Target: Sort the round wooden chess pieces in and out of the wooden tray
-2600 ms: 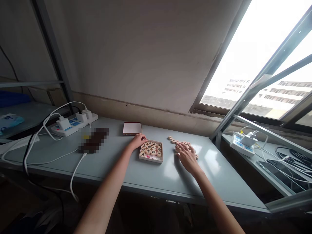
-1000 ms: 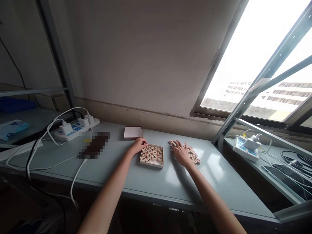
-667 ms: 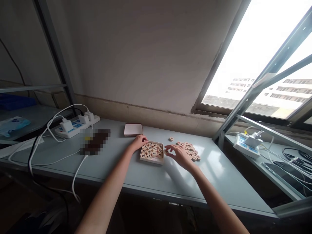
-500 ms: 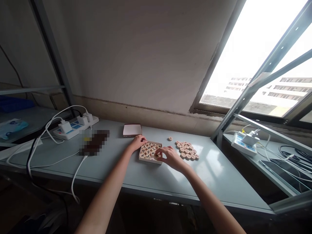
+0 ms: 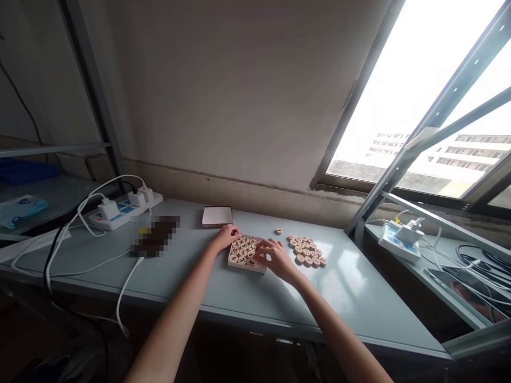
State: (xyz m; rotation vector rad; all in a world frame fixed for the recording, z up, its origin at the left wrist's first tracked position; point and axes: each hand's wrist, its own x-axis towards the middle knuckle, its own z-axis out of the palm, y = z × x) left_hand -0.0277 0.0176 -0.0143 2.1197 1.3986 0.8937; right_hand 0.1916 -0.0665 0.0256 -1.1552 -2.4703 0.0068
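Observation:
A shallow square box point(image 5: 240, 261) of round wooden chess pieces with black characters lies on the grey table point(image 5: 223, 290). My left hand point(image 5: 227, 234) rests curled on the box's far left corner and holds it. My right hand point(image 5: 275, 258) hovers over the box's right side. Its fingers are bent down and pinched on a piece at the box's right edge. To the right of that hand lies a cluster of several loose pieces point(image 5: 306, 251), face up. A single piece point(image 5: 278, 231) sits apart, nearer the wall.
The box's lid point(image 5: 217, 216) lies behind the box by the wall. A power strip point(image 5: 123, 205) with chargers and white cables sits at the left, beside a blurred dark object point(image 5: 154, 236). A metal rack post point(image 5: 361, 223) and another power strip point(image 5: 399, 239) stand at the right.
My right hand left the loose pieces, carried one leftward and now reaches over the box. The loose pieces show as a tidy cluster. My left hand stayed on the box.

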